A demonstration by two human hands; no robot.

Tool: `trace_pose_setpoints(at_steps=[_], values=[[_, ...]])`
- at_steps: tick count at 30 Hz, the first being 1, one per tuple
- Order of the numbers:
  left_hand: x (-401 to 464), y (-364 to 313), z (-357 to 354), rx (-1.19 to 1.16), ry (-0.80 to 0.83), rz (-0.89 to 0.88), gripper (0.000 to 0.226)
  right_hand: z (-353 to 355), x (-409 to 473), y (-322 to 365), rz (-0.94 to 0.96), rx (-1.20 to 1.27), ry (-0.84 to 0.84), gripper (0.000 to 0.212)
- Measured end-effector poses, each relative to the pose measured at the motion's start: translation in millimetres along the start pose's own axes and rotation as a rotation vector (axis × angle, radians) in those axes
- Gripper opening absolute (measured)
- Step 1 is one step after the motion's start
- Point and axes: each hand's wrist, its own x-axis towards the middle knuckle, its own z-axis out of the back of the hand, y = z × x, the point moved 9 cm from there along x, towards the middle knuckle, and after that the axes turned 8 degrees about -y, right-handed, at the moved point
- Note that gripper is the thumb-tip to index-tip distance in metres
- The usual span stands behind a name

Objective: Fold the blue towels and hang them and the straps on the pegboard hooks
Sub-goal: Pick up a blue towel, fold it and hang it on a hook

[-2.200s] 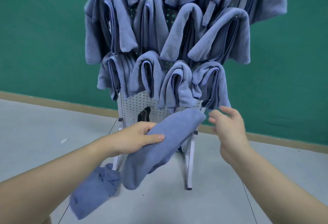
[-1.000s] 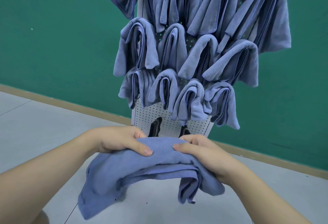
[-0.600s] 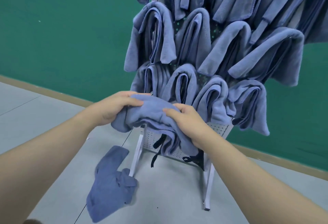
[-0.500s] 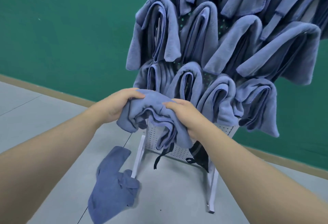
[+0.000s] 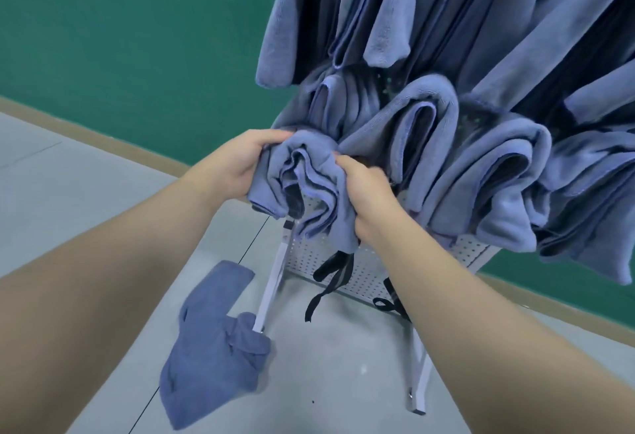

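A folded blue towel [image 5: 309, 186] is draped against the lower left of the white pegboard [image 5: 343, 262], under the bottom row of hanging towels [image 5: 481, 176]. My left hand [image 5: 233, 165] grips its left side and my right hand [image 5: 367, 193] grips its right side. Whether it sits on a hook is hidden by the cloth. Two black straps hang below on the board, one in the middle [image 5: 330, 279], one [image 5: 391, 299] partly behind my right forearm. Another blue towel [image 5: 213, 344] lies crumpled on the floor by the board's left leg.
The pegboard stands on white legs [image 5: 271, 282] on a grey floor [image 5: 343, 382], in front of a green wall [image 5: 137, 38] with a tan baseboard. Folded towels cover the board's upper rows.
Both hands have carried the folded towel up and forward against the board's lower left, beside the bottom row. The view has moved closer to the board.
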Motion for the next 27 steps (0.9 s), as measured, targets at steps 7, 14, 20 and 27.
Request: trace_pose_setpoints(at_steps=[7,14,20,27], values=[[14,21,-10,0.005,0.006,0.025,0.025,3,2,-3,0.082,0.041,-0.019,0.021],[9,53,7,0.273,-0.065,0.043,0.027,0,-9,-14,0.159,-0.093,-0.060,0.036],[-20,67,75,0.590,-0.198,0.032,0.025,16,-38,-16,0.400,-0.374,-0.137,0.036],[-79,144,188,0.810,-0.342,0.292,0.021,11,-115,-67,0.889,-0.446,-0.232,0.029]])
